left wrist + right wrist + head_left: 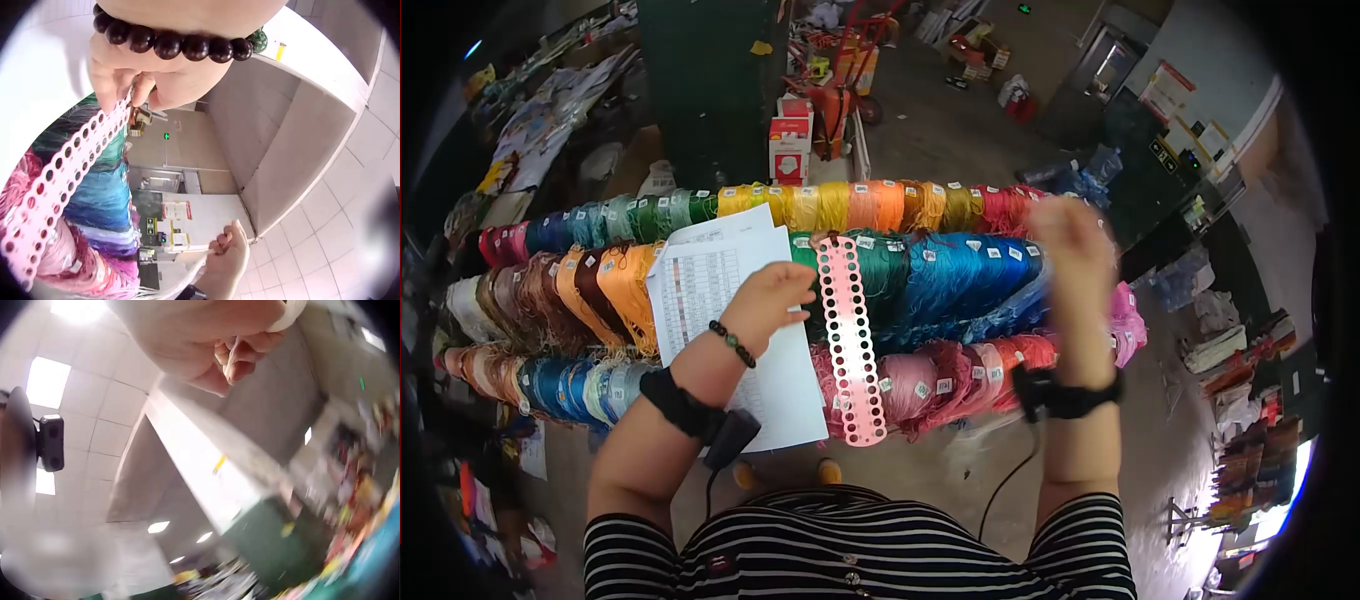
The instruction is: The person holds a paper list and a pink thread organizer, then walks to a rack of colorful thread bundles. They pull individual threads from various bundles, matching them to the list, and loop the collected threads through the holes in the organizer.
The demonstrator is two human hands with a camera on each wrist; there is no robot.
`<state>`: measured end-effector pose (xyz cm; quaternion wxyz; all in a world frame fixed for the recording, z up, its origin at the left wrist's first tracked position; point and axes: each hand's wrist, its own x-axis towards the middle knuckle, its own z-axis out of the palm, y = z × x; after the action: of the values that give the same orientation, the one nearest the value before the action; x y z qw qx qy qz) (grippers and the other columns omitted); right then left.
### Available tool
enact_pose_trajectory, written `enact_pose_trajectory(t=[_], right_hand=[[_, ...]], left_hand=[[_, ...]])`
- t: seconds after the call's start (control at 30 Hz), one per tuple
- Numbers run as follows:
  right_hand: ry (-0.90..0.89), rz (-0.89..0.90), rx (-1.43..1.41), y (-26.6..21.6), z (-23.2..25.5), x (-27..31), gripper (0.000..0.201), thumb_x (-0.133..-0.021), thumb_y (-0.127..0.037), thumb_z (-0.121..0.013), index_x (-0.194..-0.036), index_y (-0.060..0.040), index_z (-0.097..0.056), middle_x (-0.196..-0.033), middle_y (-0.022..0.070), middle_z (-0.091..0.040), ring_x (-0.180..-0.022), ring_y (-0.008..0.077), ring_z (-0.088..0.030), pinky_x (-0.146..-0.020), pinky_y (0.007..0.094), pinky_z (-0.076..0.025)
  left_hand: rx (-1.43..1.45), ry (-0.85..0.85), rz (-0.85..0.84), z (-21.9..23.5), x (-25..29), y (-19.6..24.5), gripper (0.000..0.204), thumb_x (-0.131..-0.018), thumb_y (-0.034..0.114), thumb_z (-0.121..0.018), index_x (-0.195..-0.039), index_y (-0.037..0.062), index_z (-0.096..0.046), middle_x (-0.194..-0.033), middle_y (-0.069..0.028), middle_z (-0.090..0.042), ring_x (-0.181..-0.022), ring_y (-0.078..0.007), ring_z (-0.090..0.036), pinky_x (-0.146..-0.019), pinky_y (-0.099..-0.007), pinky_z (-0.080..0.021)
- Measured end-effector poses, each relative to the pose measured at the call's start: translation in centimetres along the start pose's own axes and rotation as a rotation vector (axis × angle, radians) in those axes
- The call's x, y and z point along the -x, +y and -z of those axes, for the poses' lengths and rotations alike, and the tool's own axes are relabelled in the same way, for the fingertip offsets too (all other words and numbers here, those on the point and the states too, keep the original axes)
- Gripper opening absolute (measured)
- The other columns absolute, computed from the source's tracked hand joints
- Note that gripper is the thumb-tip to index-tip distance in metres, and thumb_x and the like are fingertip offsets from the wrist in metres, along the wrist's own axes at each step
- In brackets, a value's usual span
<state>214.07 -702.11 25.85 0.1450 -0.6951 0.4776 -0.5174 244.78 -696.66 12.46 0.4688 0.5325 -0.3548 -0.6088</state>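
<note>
My left hand (775, 300), with a beaded bracelet at the wrist, hovers over the printed sheets (700, 275). Its fingers are loosely bent beside the pink strip (852, 340) with rows of holes, which lies across the yarn bundles. In the left wrist view, the fingertips (107, 100) overlap the strip's far end. My right hand (1075, 245) is raised over the right end of the rows, blurred in the head view. Curled fingers grip a pale strand of thread (232, 357) in the right wrist view; whitish threads (190, 275) trail from this hand in the left wrist view.
Labelled yarn bundles hang in three rows: blue (970, 275), yellow (805, 208), brown (540, 300) and pink among them. Beyond stand a dark green pillar (700, 90), a red and white box (790, 150) and a red hand truck (835, 105). More yarn (1260, 460) hangs at right.
</note>
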Motion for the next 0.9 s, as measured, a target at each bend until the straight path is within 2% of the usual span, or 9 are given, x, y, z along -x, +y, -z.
enact_pose_trajectory(t=[0.03, 0.1, 0.13, 0.27, 0.37, 0.47, 0.63, 0.83, 0.9], right_hand=[[-0.191, 0.085, 0.120, 2.1, -4.4, 0.6, 0.023, -0.085, -0.022, -0.068, -0.099, -0.0045, -0.068, -0.086, 0.0089, -0.068, -0.077, 0.0175, -0.063, -0.072, 0.0321, -0.050], [-0.464, -0.043, -0.200, 3.1, -11.9, 2.9, 0.018, -0.083, -0.017, -0.066, -0.086, -0.0003, -0.069, -0.077, 0.0113, -0.069, -0.070, 0.0185, -0.065, -0.068, 0.0314, -0.051], [-0.512, -0.023, -0.267, 3.9, -14.6, 3.8, 0.020, -0.084, -0.019, -0.065, -0.083, 0.0008, -0.069, -0.073, 0.0115, -0.069, -0.066, 0.0171, -0.064, -0.064, 0.0307, -0.051], [-0.637, -0.201, -0.200, 5.2, -19.5, 4.2, 0.024, -0.087, -0.022, -0.062, -0.082, 0.0007, -0.069, -0.066, 0.0107, -0.066, -0.059, 0.0171, -0.062, -0.058, 0.0323, -0.049], [-0.666, -0.299, -0.235, 6.2, -20.7, 4.2, 0.028, -0.089, -0.024, -0.060, -0.078, 0.0008, -0.068, -0.063, 0.0102, -0.064, -0.055, 0.0173, -0.060, -0.056, 0.0328, -0.047], [-0.689, -0.320, -0.245, 6.6, -20.8, 3.9, 0.033, -0.091, -0.025, -0.057, -0.072, 0.0009, -0.065, -0.060, 0.0100, -0.062, -0.052, 0.0171, -0.058, -0.053, 0.0331, -0.046], [-0.674, -0.449, -0.357, 7.0, -21.2, 3.6, 0.033, -0.090, -0.023, -0.055, -0.070, 0.0012, -0.064, -0.058, 0.0103, -0.061, -0.051, 0.0176, -0.058, -0.052, 0.0332, -0.046], [-0.642, -0.405, -0.298, 7.0, -21.1, 3.1, 0.034, -0.089, -0.023, -0.053, -0.068, 0.0013, -0.063, -0.055, 0.0114, -0.059, -0.050, 0.0200, -0.059, -0.052, 0.0355, -0.046], [-0.636, -0.355, -0.219, 6.0, -20.4, 2.7, 0.035, -0.089, -0.024, -0.053, -0.068, 0.0016, -0.063, -0.057, 0.0136, -0.060, -0.053, 0.0246, -0.060, -0.055, 0.0379, -0.047]], left_hand=[[0.002, 0.046, 0.004, -0.3, -0.7, 0.4, 0.021, -0.096, 0.024, -0.056, -0.112, 0.0099, -0.058, -0.114, -0.0016, -0.062, -0.101, -0.0142, -0.061, -0.082, -0.0311, -0.049], [0.022, 0.087, -0.015, -0.1, -2.0, 0.3, 0.022, -0.096, 0.025, -0.056, -0.112, 0.0101, -0.055, -0.115, -0.0029, -0.062, -0.101, -0.0158, -0.061, -0.082, -0.0320, -0.050], [0.013, 0.094, -0.006, 0.0, -2.2, 0.5, 0.024, -0.096, 0.026, -0.056, -0.113, 0.0099, -0.055, -0.114, -0.0033, -0.062, -0.102, -0.0162, -0.060, -0.082, -0.0322, -0.050], [0.005, 0.125, 0.028, -0.2, -2.7, 1.0, 0.028, -0.095, 0.028, -0.055, -0.114, 0.0091, -0.051, -0.113, -0.0056, -0.062, -0.103, -0.0178, -0.060, -0.083, -0.0328, -0.050], [0.019, 0.155, 0.037, -0.4, -3.5, 1.0, 0.027, -0.094, 0.024, -0.056, -0.115, 0.0075, -0.049, -0.109, -0.0074, -0.063, -0.099, -0.0168, -0.060, -0.081, -0.0299, -0.050], [0.084, 0.126, -0.061, -0.5, -4.6, 0.1, 0.026, -0.092, 0.016, -0.057, -0.114, 0.0046, -0.048, -0.104, -0.0085, -0.063, -0.091, -0.0150, -0.062, -0.074, -0.0257, -0.050], [-0.079, 0.170, -0.170, -1.1, -5.7, -0.2, 0.030, -0.088, 0.007, -0.058, -0.116, 0.0016, -0.047, -0.100, -0.0088, -0.063, -0.081, -0.0126, -0.064, -0.063, -0.0207, -0.046], [0.015, 0.094, -0.217, -1.2, -6.1, 0.0, 0.037, -0.086, 0.005, -0.062, -0.119, 0.0010, -0.046, -0.098, -0.0082, -0.065, -0.076, -0.0102, -0.063, -0.057, -0.0187, -0.042], [0.000, 0.100, -0.209, -1.5, -6.0, 0.2, 0.039, -0.085, 0.005, -0.063, -0.120, 0.0011, -0.046, -0.095, -0.0075, -0.065, -0.075, -0.0097, -0.063, -0.055, -0.0186, -0.041]])
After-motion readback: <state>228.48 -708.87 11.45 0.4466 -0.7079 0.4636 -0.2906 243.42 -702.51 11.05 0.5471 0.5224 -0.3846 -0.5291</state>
